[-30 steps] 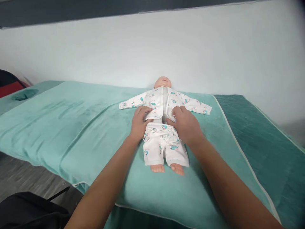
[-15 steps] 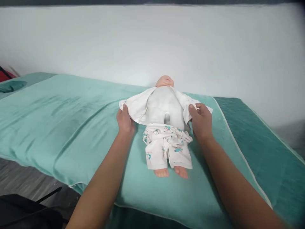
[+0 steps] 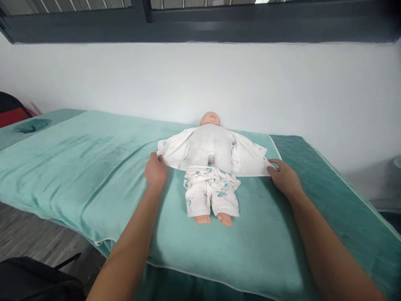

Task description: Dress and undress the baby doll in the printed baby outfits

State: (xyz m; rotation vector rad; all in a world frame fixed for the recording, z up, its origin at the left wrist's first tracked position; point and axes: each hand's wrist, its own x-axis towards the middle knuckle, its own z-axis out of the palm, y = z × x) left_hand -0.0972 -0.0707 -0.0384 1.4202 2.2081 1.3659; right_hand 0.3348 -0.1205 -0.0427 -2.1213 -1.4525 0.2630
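Observation:
A baby doll (image 3: 210, 142) lies on its back, its head toward the wall and its feet toward me. Its white shirt (image 3: 249, 156) is undone and spread out to both sides, baring the pale torso. My left hand (image 3: 156, 170) pinches the shirt's left edge. On the other side, my right hand (image 3: 284, 175) grips the lower right corner of the shirt between thumb and fingers. Patterned white trousers (image 3: 213, 192) are bunched around the doll's upper legs, with both bare feet showing below the cuffs.
A light green sheet (image 3: 94, 167) covers the bed, with darker green cover (image 3: 341, 188) showing at the right. Behind stands a white wall (image 3: 200, 79) under a dark window frame (image 3: 200, 27). A black object (image 3: 34, 280) sits at the lower left, and a red and black item (image 3: 12, 113) at the far left.
My right hand has moved outward to the right, pulling that side of the shirt out flat. My left hand still holds the other edge. The view has tilted up.

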